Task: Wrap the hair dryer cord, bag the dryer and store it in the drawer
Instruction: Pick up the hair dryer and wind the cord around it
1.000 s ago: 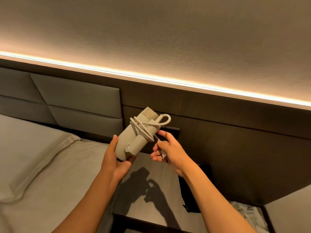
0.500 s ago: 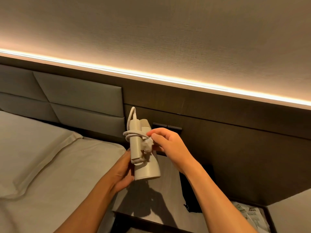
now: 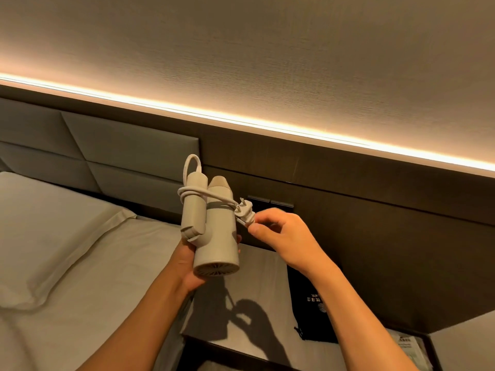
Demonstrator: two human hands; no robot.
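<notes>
Now we hold the hair dryer (image 3: pixel 217 236) upright in our left hand (image 3: pixel 187 266), which is clenched around its lower barrel, the vented back end pointing down toward the tabletop (image 3: pixel 257 298) and the nozzle up toward the headboard panel. Its folded handle lies along the left of the barrel, so the long axis of the whole bundle runs nearly vertical. The cord (image 3: pixel 206 195) circles the top of the handle, with one small loop standing above it, and then runs down and to the right across the barrel to the plug (image 3: pixel 244 214), which our right hand (image 3: pixel 284 236) pinches by the cable just behind it, right of the dryer and almost touching it. That short free tail, lying to the right of the barrel, is what the next move turns on: we judge it must be tucked under a turn of the cord, and the right hand is the nearer one for that. Compared with half a second ago, the plug has come away from the barrel and now sticks out with its prongs showing, and the dryer is lifted a little so that its vent faces us. To the right of the dryer, lower down, a dark bag (image 3: pixel 310 303) lies flat on the tabletop, not yet used.
</notes>
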